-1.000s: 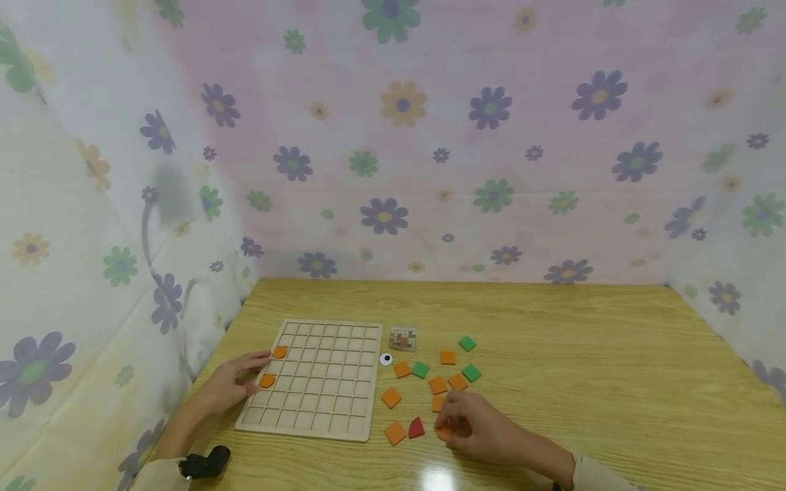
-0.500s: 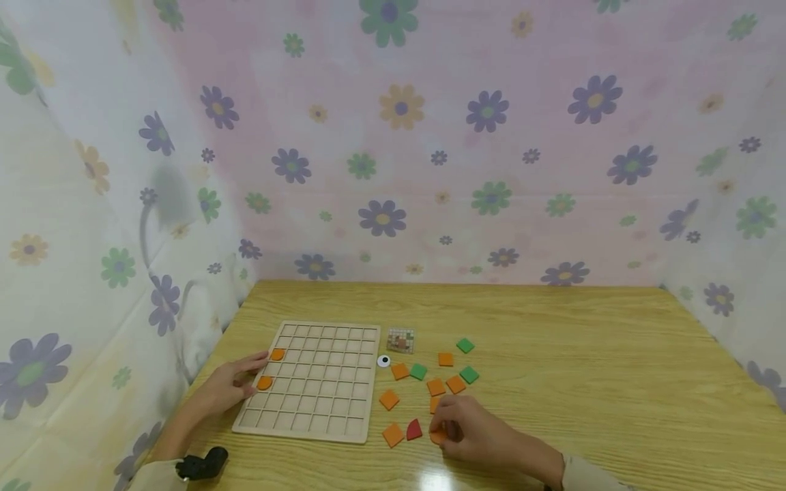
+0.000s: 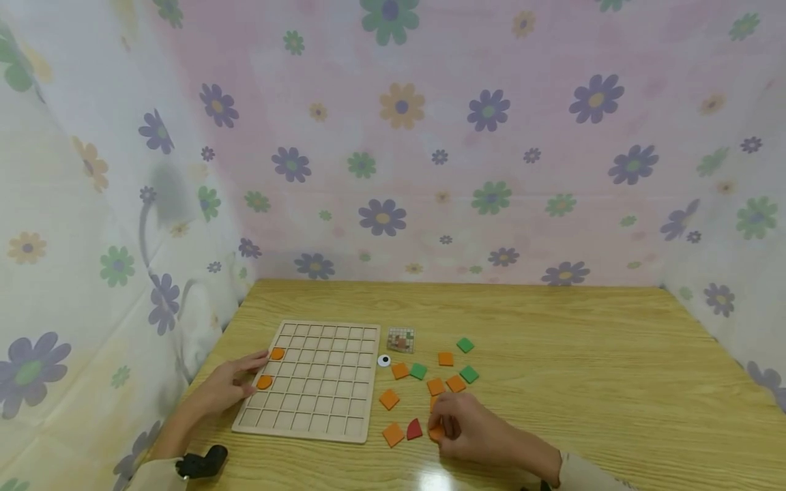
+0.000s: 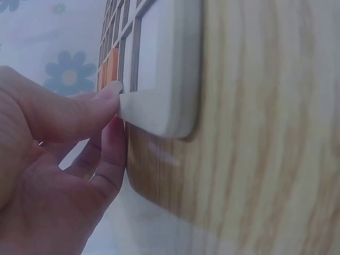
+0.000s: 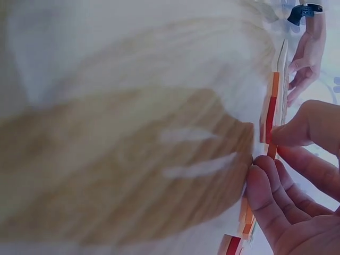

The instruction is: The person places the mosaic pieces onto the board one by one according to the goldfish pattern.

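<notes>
Booth-like setting: floral cloth walls [image 3: 454,136], wood-grain table [image 3: 583,354]

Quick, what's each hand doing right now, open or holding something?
Left hand: open, touching the wooden board at its left edge.
Right hand: closed, pinching an orange piece.

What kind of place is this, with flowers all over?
Maybe a curtained-off play corner: flowery cloth hangs on three sides of a wood-grain table, where a grid board and coloured pieces lie.
</notes>
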Tool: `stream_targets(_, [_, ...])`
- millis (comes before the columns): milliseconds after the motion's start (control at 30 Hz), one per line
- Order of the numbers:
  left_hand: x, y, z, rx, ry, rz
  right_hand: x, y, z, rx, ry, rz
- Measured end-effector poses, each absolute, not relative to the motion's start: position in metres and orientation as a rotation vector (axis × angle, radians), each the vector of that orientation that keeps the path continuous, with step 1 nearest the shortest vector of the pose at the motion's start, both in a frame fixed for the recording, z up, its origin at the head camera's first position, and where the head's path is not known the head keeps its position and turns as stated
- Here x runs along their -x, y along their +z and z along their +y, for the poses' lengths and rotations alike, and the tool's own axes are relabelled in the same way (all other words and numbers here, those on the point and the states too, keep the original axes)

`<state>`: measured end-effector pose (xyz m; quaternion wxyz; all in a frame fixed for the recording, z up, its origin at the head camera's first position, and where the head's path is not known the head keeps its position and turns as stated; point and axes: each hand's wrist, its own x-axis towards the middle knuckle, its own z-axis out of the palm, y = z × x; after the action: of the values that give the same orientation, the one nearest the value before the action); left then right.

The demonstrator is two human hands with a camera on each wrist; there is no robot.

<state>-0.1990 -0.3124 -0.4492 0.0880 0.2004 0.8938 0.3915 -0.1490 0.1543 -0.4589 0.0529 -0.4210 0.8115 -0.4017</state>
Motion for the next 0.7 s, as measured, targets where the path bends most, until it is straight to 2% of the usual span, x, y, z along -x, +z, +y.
stream_targets(433, [0.202, -0.451, -0.314, -0.566, 1.059, 2.746, 0.162, -0.451, 0.140, 1.192, -1.255, 2.430])
stream_targets(700, [0.200, -0.451, -0.313, -0.584, 1.050, 2.760, 0.169, -0.446, 0.122, 1.275, -1.268, 2.453])
